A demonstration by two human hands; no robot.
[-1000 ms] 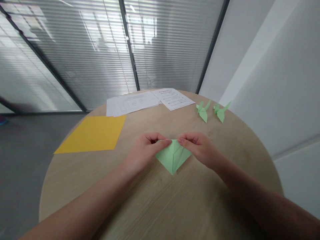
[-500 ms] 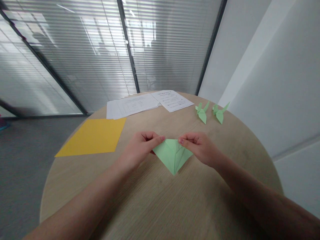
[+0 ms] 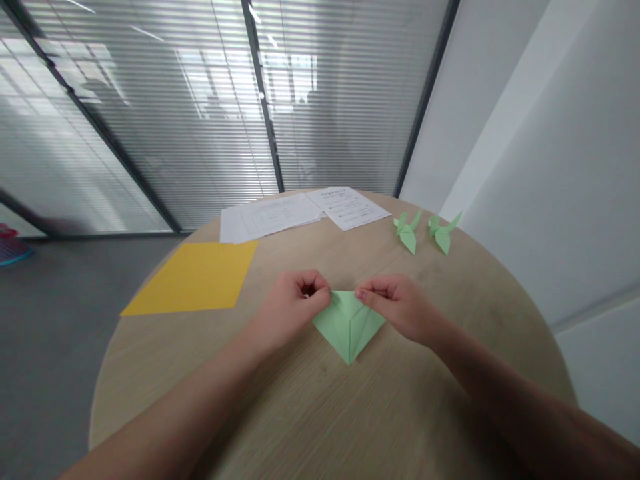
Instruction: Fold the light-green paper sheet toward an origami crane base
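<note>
A folded piece of light green paper (image 3: 347, 327) is between my hands, low over the middle of the round table. It has a pointed lower corner, a straight top edge and a crease down its centre. My left hand (image 3: 300, 307) pinches its upper left part between thumb and curled fingers. On the other side, my right hand (image 3: 397, 303) is closed in a pinch on the upper right part. The fingers hide both side corners of the paper. Whether its underside touches the wood cannot be told.
Two green paper cranes, a left one (image 3: 407, 235) and a right one (image 3: 443, 235), stand at the table's (image 3: 310, 413) back right. Yellow paper (image 3: 195, 277) lies at the left, partly past the edge. White printed sheets (image 3: 273, 217) lie at the back. A basket (image 3: 13, 247) stands on the floor.
The whole view has shifted slightly, so the scene sits a little lower and to the right. My left fingers have curled in more at the paper's upper left; both hands still grip it.
</note>
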